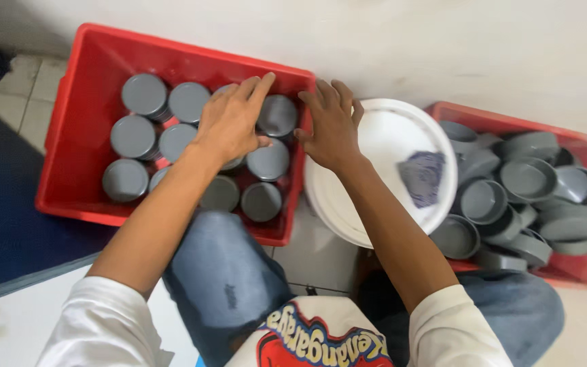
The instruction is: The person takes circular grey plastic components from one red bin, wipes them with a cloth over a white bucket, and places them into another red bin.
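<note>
**Both hands over the left crate of stacked grey caps**

I see two red crates on the floor with a white bucket lid (382, 136) between them. In the left crate (90, 88) grey caps (144, 94) stand flat side up in neat stacks; I count about twelve tops, three of them partly hidden under the left hand, so the count is not firm. They fill the crate from its left wall to its right wall in three rough rows.

My left hand (231, 121) lies flat on the stacks near the crate's far right corner, fingers together and stretched forward, the index fingertip touching the far rim. I cannot tell whether it holds a cap underneath. My right hand (331, 126) rests on the crate's right wall, fingers loosely spread and curled over the edge, with nothing in it.

The right crate (582, 146) holds loose grey caps (530, 178) tumbled at all angles, most hollow side up; I count roughly fifteen. One blue-grey cloth (421, 178) lies on the right edge of the bucket lid.
</note>
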